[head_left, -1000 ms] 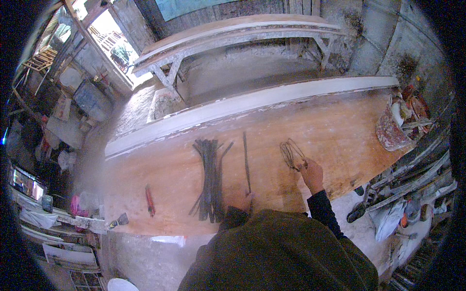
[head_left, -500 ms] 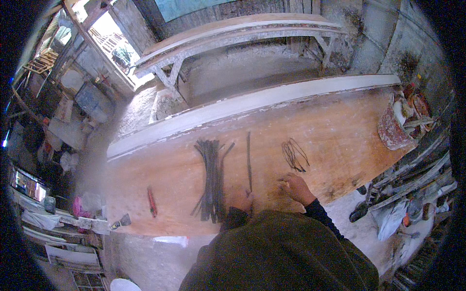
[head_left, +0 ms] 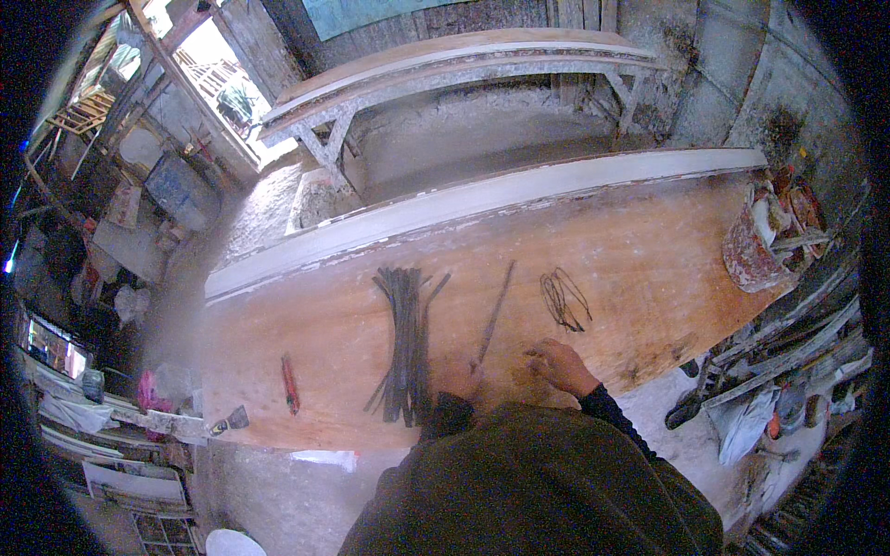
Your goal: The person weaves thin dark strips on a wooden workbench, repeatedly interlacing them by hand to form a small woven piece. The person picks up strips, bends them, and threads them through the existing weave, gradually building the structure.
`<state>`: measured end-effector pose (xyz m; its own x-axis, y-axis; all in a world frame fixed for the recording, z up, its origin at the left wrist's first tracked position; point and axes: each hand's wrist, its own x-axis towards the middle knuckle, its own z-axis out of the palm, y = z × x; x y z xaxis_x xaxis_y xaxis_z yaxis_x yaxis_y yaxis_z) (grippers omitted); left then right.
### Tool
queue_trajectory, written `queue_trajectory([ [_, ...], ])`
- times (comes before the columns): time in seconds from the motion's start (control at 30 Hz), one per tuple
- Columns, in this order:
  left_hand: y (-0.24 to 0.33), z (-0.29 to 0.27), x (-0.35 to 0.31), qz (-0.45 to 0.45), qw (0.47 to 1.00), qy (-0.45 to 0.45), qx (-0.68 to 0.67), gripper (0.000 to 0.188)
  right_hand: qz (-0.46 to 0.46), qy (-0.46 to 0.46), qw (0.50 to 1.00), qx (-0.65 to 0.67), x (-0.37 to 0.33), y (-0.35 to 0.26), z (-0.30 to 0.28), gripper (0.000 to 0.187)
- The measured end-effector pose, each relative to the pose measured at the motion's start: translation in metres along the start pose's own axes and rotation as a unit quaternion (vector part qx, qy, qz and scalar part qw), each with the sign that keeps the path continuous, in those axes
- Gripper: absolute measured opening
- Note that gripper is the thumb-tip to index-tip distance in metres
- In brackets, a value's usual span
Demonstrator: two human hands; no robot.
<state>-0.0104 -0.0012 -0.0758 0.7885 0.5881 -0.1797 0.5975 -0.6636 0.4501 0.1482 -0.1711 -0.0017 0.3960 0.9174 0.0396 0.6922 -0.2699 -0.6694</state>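
My left hand [head_left: 458,378] is closed on the lower end of a thin dark strip [head_left: 496,310], which slants up and to the right over the wooden tabletop [head_left: 649,241]. Just left of that hand lies a bundle of similar dark strips [head_left: 404,343], a few of them splayed out at the ends. My right hand [head_left: 562,365] is bent above the table with its fingertips drawn together; whatever they may hold is too small to make out. Beyond it rests a loose coil of thin dark cord or wire [head_left: 564,301].
A red-handled tool [head_left: 290,382] and a putty knife [head_left: 232,422] lie on the table's left part. A stained bucket of odds and ends [head_left: 749,248] stands at the right end. A pale raised board [head_left: 482,208] runs along the far edge, with another long bench [head_left: 464,67] behind.
The strip in my left hand has swung from nearly upright to leaning right. My right hand has shifted slightly; the bundle and the coil lie as before.
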Motion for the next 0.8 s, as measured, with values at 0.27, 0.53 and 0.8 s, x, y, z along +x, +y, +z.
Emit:
queue_trajectory([
  [0.27,0.008,-0.014,-0.01,0.002,0.997,-0.045,-0.055,0.034,-0.016,0.032,0.999,-0.016,0.003,0.002,0.019,0.044],
  [0.53,0.016,-0.044,-0.032,0.101,0.973,-0.061,-0.201,0.026,0.021,0.164,0.971,-0.172,0.01,-0.04,-0.003,0.041],
  [0.8,0.009,-0.056,-0.027,0.11,0.959,-0.048,-0.256,0.019,0.042,0.233,0.966,-0.101,0.009,-0.039,-0.023,0.018],
])
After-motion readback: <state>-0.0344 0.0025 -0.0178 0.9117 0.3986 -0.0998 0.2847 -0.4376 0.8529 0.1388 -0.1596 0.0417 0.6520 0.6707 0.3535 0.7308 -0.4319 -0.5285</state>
